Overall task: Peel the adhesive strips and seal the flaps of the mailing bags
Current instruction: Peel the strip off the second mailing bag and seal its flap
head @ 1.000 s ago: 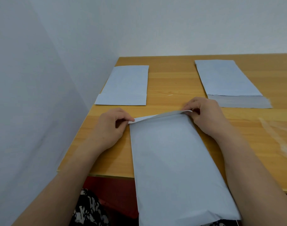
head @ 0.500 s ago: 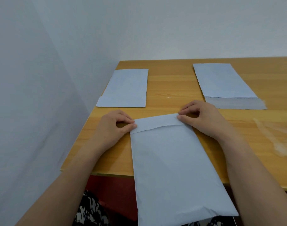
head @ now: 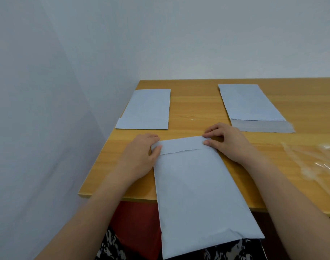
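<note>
A wooden table (head: 198, 102) met a pale wall (head: 47, 128) along its left edge; bare wood lay open between the bags and toward the far edge. The mailing bag (head: 199, 184) being worked lay flat at the near centre, its long axis running away from the person, flap end farthest and bottom end overhanging the near table edge above patterned clothing (head: 111, 248). Its flap (head: 181, 145) was folded down onto the body. The left hand (head: 141, 156) held the flap's left corner, thumb on top with fingers curled beside it. The right hand (head: 228, 141) pinched the right corner between thumb and bent fingers. A second bag (head: 147, 109) with folded flap lay far left, just beside the wall. A stack of bags (head: 250, 104) lay far right, grey open flaps facing the person. Clear peeled strips (head: 314, 158) lay at right, hard to make out and cut off by the frame.
</note>
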The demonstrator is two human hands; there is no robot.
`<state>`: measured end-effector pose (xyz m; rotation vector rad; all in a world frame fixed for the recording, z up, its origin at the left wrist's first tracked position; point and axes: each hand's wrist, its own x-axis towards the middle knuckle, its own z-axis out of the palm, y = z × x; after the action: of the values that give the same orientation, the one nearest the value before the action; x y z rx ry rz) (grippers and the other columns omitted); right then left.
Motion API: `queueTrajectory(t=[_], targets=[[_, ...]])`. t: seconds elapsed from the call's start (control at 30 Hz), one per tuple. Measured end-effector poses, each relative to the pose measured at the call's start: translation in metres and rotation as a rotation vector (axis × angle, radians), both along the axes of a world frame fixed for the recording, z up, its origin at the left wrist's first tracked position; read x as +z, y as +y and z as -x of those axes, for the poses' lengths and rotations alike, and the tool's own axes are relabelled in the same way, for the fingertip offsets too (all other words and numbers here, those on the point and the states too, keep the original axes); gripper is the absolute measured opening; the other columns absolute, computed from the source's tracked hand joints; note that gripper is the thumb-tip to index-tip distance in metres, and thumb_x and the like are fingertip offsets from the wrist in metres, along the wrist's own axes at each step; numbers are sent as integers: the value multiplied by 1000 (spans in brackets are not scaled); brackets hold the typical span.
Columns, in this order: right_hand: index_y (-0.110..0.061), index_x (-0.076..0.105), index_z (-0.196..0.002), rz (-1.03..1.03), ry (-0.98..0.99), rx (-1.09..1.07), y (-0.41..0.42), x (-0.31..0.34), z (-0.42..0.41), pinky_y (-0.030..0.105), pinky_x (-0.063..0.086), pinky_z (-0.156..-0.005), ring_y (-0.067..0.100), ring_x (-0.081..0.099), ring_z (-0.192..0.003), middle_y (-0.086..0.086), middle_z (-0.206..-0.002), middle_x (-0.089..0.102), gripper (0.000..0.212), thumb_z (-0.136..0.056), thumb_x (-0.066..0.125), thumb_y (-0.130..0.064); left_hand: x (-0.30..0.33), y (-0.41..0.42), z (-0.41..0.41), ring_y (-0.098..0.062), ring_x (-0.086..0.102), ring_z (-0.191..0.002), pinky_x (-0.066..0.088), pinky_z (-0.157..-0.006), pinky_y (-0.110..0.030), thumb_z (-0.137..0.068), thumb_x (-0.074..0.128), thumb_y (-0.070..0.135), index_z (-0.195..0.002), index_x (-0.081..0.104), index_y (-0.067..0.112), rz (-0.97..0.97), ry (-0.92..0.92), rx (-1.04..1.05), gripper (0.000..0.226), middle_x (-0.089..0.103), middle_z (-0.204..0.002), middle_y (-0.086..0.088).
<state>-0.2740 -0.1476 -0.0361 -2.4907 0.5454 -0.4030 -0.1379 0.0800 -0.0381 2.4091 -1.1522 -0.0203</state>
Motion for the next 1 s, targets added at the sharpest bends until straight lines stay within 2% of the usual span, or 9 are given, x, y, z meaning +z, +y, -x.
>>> queueTrajectory(t=[0.07,0.13,0.2,0.3,0.43,0.5,0.6,0.8,1.0], targets=[[-20,72,-109,11,20,1,1,2,0,10,33,-75,5,51,-103,-11,-114,59,25,-86,69,-29,-8,2,7,-11,25,-141,21,-117,-33,-100,34,34,-145,35,19,-145,-12,-36,47,31,-153,6],[-16,70,-113,48,79,3,5,9,-1,16,34,-85,9,51,-108,-7,-120,58,28,-88,67,-26,-13,5,10,-9,13,-145,12,-119,-34,-101,27,35,-149,23,21,-203,-13,-55,50,19,-157,7],[-10,64,-122,152,164,9,13,17,-7,22,34,-95,18,45,-123,-1,-135,50,33,-91,62,-19,-15,7,10,-7,8,-145,7,-120,-33,-102,25,35,-150,19,22,-211,-5,-55,50,14,-158,8],[-9,49,-137,212,153,123,49,26,-20,26,22,-110,20,29,-140,4,-152,36,40,-97,49,-11,-15,6,11,-6,6,-145,4,-120,-32,-102,23,33,-150,17,22,-221,-16,-48,50,12,-159,9],[-4,40,-140,181,207,327,102,17,-34,25,16,-110,21,25,-142,11,-152,34,41,-102,35,-18,-15,8,12,-4,4,-145,2,-118,-31,-101,20,33,-151,14,24,-231,-26,-56,51,9,-159,9],[-4,26,-147,208,289,313,111,6,-36,31,10,-116,20,12,-147,10,-158,20,51,-104,27,-29,-13,9,14,-3,2,-145,0,-118,-30,-101,18,32,-151,11,24,-242,-21,-61,51,7,-159,10],[-11,7,-153,268,331,274,112,-10,-33,31,0,-120,12,-3,-148,3,-162,1,57,-103,18,-37,-12,8,15,-5,1,-145,1,-119,-32,-101,19,30,-151,9,22,-273,-29,-58,52,5,-160,8],[-14,6,-154,296,276,253,114,-14,-30,29,0,-120,10,-3,-148,0,-162,1,56,-103,14,-36,0,-2,22,-7,-2,-146,-3,-120,-36,-101,18,28,-151,11,17,-223,56,-21,52,5,-160,4],[-13,4,-154,302,300,266,116,-12,-27,29,0,-119,10,-4,-148,1,-162,0,57,-102,17,-34,-14,-2,32,-4,-1,-145,-5,-119,-39,-97,6,50,-151,12,20,-233,46,5,62,8,-160,6]])
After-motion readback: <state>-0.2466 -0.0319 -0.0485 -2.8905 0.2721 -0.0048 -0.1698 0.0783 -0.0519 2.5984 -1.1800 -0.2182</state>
